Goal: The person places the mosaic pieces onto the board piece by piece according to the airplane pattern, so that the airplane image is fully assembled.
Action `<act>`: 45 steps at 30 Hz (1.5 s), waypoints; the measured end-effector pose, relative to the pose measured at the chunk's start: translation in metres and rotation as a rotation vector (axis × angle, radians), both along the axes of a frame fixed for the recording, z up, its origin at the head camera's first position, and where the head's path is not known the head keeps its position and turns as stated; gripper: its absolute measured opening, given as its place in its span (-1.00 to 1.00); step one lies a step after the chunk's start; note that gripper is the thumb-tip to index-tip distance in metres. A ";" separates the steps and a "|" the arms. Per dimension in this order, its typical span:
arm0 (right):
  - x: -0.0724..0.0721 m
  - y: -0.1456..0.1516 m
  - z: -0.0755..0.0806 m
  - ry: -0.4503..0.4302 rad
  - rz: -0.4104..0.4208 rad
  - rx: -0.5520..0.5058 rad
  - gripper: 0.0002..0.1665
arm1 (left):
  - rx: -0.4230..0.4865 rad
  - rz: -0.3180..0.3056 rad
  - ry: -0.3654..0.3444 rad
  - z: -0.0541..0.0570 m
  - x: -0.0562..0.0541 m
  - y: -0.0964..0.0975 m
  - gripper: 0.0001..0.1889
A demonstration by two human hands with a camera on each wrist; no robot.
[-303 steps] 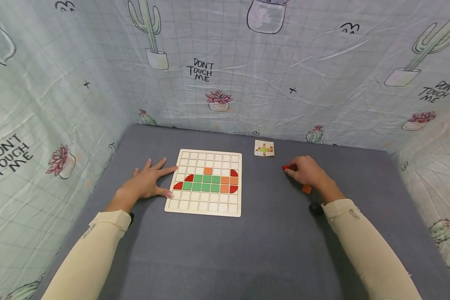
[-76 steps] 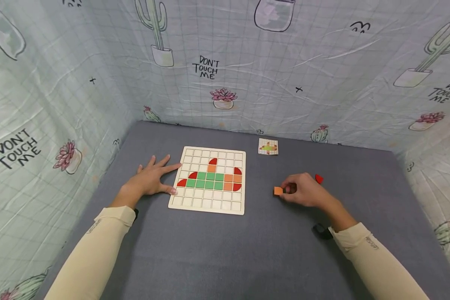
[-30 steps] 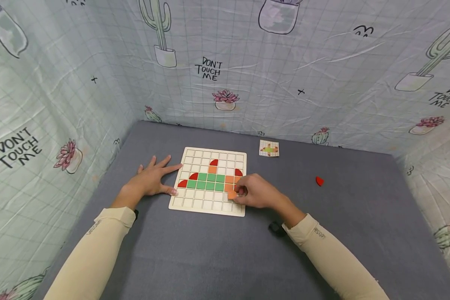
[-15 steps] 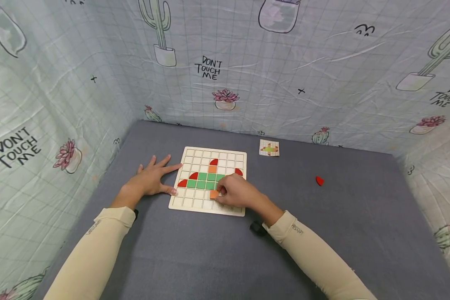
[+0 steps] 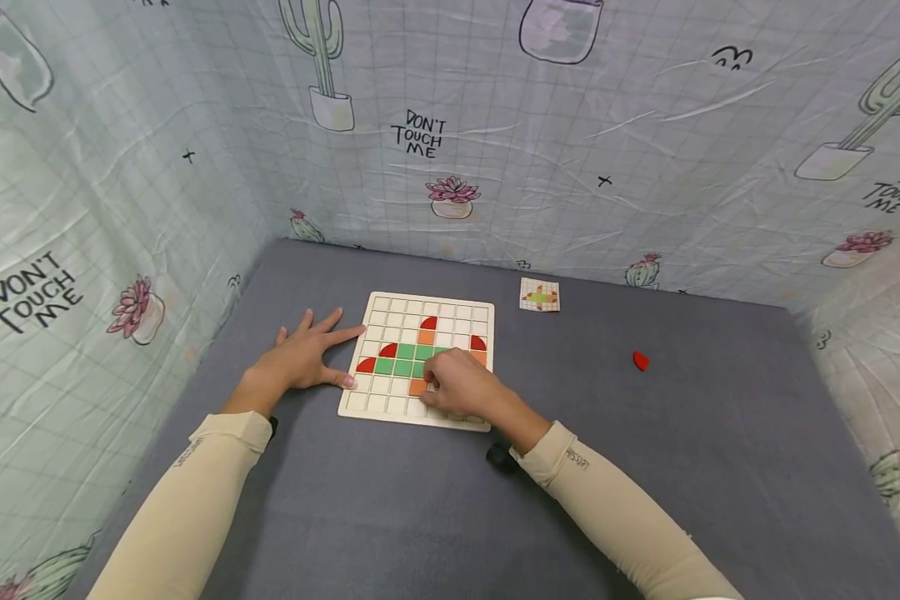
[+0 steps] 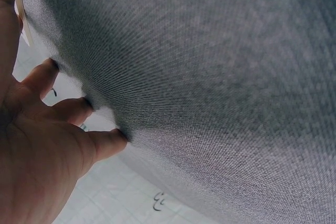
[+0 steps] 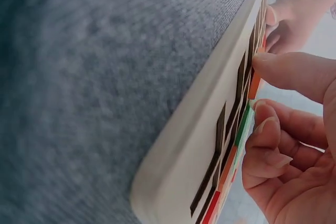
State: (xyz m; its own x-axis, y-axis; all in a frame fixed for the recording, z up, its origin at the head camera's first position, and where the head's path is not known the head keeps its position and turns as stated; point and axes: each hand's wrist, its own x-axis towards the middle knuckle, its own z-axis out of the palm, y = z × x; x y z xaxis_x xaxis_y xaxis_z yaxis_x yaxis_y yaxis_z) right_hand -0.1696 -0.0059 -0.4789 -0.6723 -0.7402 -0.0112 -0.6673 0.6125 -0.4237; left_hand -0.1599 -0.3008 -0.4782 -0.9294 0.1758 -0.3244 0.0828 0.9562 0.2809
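Note:
The right hand (image 5: pixel 461 383) is over the lower middle of a pale wooden grid board (image 5: pixel 378 404). Its thumb and index finger pinch an orange square tile (image 5: pixel 417 387) just below the green tiles (image 5: pixel 403 367); the right wrist view shows the thumb at one end of this orange tile (image 7: pixel 256 83). To the left, the left hand (image 5: pixel 292 360) lies with fingers spread, thumb and index fingertip at the board's left edge. In the left wrist view its fingertips (image 6: pixel 118 139) press on the grey cloth. Red quarter-round tiles (image 5: pixel 429 323) and more orange tiles sit on the board, partly hidden by the right hand.
A loose red quarter-round tile (image 5: pixel 641 361) lies on the grey tabletop (image 5: pixel 720 433) to the right. Behind the board is a small pattern card (image 5: pixel 540 295). A printed cloth (image 5: pixel 645 125) hangs around the back and sides.
The right hand has picked the orange tile off the tabletop and carried it left onto the board. Before that, a red quarter-round tile was added above the upper orange one. The left hand stays put.

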 end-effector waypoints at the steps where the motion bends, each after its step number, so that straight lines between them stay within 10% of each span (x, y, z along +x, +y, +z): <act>1: 0.000 0.000 0.000 0.001 -0.008 0.003 -0.88 | 0.001 -0.001 0.000 0.000 0.000 0.000 0.13; 13: -0.015 0.039 0.008 -0.041 -0.101 -0.169 -0.89 | 0.021 -0.003 -0.012 0.001 -0.001 -0.002 0.12; 22: -0.054 0.141 0.004 -0.022 -0.436 -0.208 -0.81 | 0.026 0.009 -0.019 0.004 -0.001 -0.002 0.12; 31: -0.053 0.263 0.009 -0.108 -0.778 0.004 -0.45 | 0.033 0.008 -0.025 0.007 -0.001 -0.001 0.12; 45: -0.050 0.295 0.005 -0.185 -0.765 0.003 -0.54 | 0.027 0.008 -0.047 0.008 -0.003 0.001 0.13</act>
State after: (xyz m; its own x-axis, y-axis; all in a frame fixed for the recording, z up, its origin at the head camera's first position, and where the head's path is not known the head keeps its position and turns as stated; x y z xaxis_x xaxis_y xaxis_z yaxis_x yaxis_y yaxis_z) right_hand -0.2192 0.2888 -0.4737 -0.9820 -0.0720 -0.1744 0.0218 0.8747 -0.4841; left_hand -0.1633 -0.2997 -0.4707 -0.9147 0.1779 -0.3629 0.0617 0.9488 0.3097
